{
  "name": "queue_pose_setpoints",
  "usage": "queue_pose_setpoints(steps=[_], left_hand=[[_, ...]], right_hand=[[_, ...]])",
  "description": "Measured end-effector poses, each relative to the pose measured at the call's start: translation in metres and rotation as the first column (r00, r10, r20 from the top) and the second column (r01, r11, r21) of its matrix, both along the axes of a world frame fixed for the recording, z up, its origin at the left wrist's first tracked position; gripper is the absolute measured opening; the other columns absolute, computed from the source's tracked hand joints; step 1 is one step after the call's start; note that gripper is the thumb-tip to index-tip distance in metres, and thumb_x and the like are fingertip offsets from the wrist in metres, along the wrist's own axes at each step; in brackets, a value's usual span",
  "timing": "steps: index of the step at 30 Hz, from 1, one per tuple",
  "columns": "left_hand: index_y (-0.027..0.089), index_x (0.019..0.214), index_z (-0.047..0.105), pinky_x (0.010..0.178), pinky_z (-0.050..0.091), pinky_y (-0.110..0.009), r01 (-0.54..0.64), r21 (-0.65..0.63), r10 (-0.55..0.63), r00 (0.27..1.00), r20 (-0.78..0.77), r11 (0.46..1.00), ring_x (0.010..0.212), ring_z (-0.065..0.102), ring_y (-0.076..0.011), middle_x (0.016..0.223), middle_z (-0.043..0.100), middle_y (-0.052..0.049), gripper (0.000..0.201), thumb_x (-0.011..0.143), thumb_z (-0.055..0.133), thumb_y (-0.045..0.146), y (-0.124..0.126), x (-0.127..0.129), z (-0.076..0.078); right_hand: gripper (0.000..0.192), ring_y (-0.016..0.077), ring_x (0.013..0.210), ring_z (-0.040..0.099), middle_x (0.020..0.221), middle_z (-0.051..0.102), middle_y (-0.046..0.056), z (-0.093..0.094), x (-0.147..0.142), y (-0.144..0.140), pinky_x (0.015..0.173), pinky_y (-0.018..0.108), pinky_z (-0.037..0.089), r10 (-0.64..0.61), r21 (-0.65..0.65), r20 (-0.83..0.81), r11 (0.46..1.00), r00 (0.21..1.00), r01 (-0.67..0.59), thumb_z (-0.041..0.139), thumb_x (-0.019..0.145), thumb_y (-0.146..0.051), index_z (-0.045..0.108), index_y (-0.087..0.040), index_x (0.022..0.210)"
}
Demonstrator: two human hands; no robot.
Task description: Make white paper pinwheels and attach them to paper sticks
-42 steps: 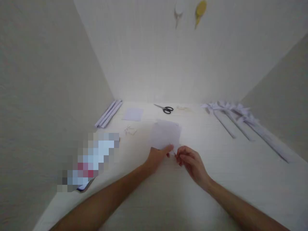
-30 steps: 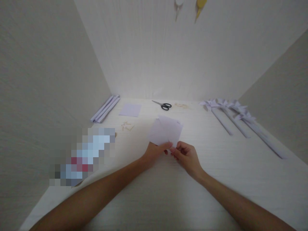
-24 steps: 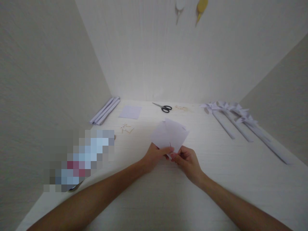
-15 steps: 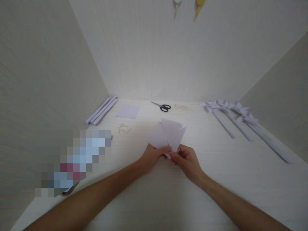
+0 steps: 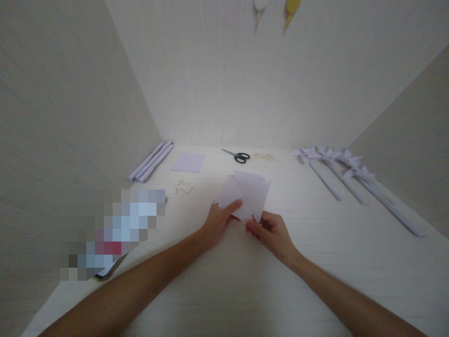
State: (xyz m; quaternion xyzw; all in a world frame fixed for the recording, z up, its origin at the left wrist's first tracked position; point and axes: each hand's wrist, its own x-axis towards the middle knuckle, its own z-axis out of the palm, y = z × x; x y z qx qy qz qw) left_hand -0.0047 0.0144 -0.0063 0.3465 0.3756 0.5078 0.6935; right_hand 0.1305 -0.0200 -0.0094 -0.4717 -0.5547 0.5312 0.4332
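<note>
This looks like a small paper-craft workstation: a pale wood-grain tabletop (image 5: 224, 290) closed in by plain off-white walls on three sides. Black-handled scissors (image 5: 236, 155) lie near the back wall. Left of the scissors sit a flat pale lilac paper square (image 5: 188, 162) and, further left, a bundle of rolled lilac paper tubes (image 5: 151, 161). Right of the scissors lie finished lilac paper pinwheels on long rolled sticks (image 5: 345, 175). In front of the scissors to the left lie small wooden pegs (image 5: 184, 186).
</note>
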Motion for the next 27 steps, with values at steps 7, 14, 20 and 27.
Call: queue_pose_setpoints(steps=[7, 14, 20, 27], left_hand=[[0.011, 0.059, 0.058, 0.052, 0.041, -0.02, -0.166, -0.015, 0.166, 0.985, 0.045, 0.986, 0.052, 0.05, -0.0072, 0.057, 0.057, 0.001, 0.017, 0.055, 0.068, 0.024, 0.02, -0.013, -0.001], [0.011, 0.061, 0.062, 0.057, 0.043, -0.023, 0.079, 0.066, -0.072, 0.993, -0.097, 0.995, 0.053, 0.053, -0.0093, 0.057, 0.06, -0.002, 0.017, 0.057, 0.068, 0.025, 0.009, -0.01, -0.003], [0.014, 0.077, 0.062, 0.061, 0.045, -0.025, 0.161, 0.168, -0.124, 0.97, -0.211, 0.973, 0.063, 0.055, -0.0118, 0.072, 0.063, -0.002, 0.027, 0.054, 0.07, 0.024, 0.002, -0.006, -0.001], [0.013, 0.064, 0.06, 0.062, 0.045, -0.028, 0.13, 0.193, -0.083, 0.968, -0.235, 0.972, 0.06, 0.056, -0.0141, 0.064, 0.062, -0.002, 0.016, 0.061, 0.064, 0.028, -0.009, 0.001, 0.006]], right_hand=[[0.028, 0.0044, 0.035, 0.035, 0.041, 0.041, -0.005, -0.004, 0.003, 0.003, 0.033, 0.017, 0.023, -0.12, -0.013, -0.026, 0.993, 0.992, 0.119, 0.058, 0.069, -0.038, 0.053, -0.014, 0.057], [0.021, 0.0026, 0.036, 0.034, 0.047, 0.047, -0.005, -0.001, 0.007, 0.014, 0.031, 0.014, 0.021, -0.374, -0.068, -0.382, 0.924, 0.845, 0.377, 0.064, 0.065, -0.03, 0.049, -0.016, 0.06], [0.024, 0.0021, 0.033, 0.031, 0.04, 0.044, -0.008, 0.001, 0.004, 0.013, 0.03, 0.013, 0.019, -0.336, -0.075, -0.436, 0.938, 0.835, 0.339, 0.064, 0.066, -0.03, 0.046, -0.017, 0.058], [0.036, 0.0044, 0.032, 0.036, 0.038, 0.044, -0.004, -0.005, -0.001, 0.006, 0.031, 0.017, 0.023, -0.116, -0.069, -0.142, 0.992, 0.983, 0.107, 0.055, 0.07, -0.046, 0.053, -0.014, 0.053]])
